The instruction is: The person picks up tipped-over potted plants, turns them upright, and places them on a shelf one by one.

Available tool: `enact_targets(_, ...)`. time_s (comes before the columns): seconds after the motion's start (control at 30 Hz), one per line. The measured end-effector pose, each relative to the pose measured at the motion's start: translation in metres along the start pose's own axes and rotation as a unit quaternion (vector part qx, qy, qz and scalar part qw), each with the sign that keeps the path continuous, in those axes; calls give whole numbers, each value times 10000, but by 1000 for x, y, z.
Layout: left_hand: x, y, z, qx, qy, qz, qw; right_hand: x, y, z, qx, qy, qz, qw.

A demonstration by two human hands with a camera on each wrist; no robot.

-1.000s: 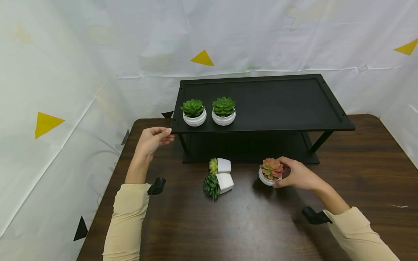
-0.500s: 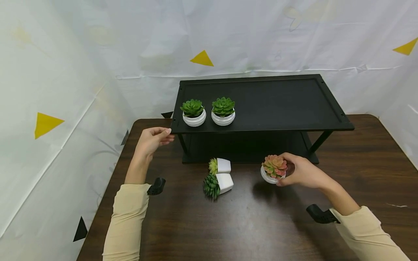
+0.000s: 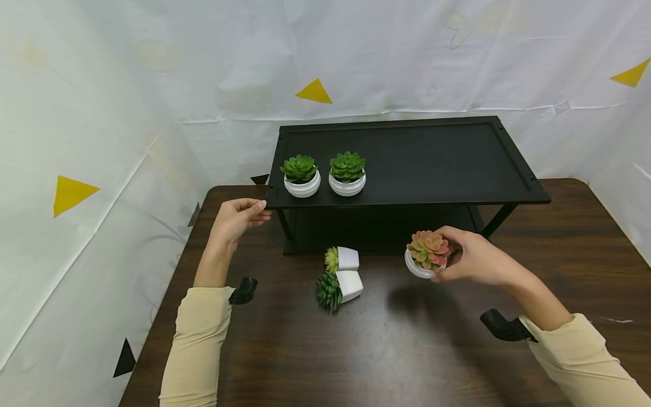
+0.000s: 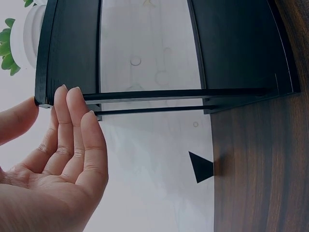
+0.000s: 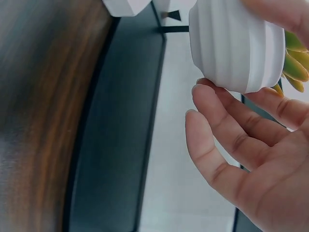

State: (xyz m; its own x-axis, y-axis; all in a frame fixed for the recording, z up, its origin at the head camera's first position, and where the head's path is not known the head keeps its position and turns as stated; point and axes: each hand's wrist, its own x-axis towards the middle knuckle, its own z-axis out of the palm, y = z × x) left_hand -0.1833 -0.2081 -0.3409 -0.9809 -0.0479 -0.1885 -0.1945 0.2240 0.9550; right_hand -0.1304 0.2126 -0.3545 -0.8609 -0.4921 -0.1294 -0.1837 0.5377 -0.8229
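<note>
My right hand [image 3: 475, 257] holds a potted succulent [image 3: 429, 250] with orange-pink leaves, thumb and fingers on opposite sides of its round white pot [image 5: 236, 46]. The pot hangs above the table, its shadow lying apart below it. At the front left corner of the black two-tier shelf [image 3: 427, 161], my left hand [image 3: 235, 219] pinches the top board, thumb above and fingertips beneath the edge. Two green succulents in round white pots, the left one [image 3: 301, 176] and the right one [image 3: 347, 174], stand upright on the left part of the top board.
Two small succulents in square white pots lie on their sides before the shelf: a light green one [image 3: 348, 258] and a dark green one [image 3: 348, 285]. All stands on a dark wooden table [image 3: 325, 356]. White sheeting [image 3: 386, 56] hangs behind and at the sides.
My right hand has raised the orange-pink succulent off the table and moved it slightly toward the shelf. My left hand and the other plants stay where they were.
</note>
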Motion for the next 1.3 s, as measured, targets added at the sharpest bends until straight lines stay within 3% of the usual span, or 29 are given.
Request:
enact_targets(0.73,1,1,0,46,-60,-37,10000,12,-47,-26,-247,-69,-74,9996)
enact_targets(1.3,1,0,0,55,-66,-46,10000,29,-69,-44,-457,-111,-19,9989)
